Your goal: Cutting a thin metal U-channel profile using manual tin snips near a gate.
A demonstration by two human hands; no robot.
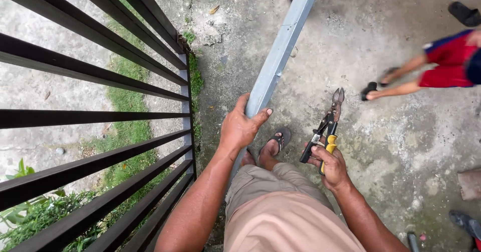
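Left hand (241,127) grips a long grey metal channel (278,56) slanting over the concrete floor (401,132); right hand (331,166) clasps yellow-handled tin snips (325,129), blades up.

One view only, from a camera worn on the head, aimed steeply down past the wearer's own lap to the concrete floor (381,132). Close to both forearms; left hand (240,127) and right hand (331,166) near the middle of the frame. Black railing (100,121) filling the left side, very near the lens. Another person's legs (401,79) at the upper right edge. No second view for overlap.
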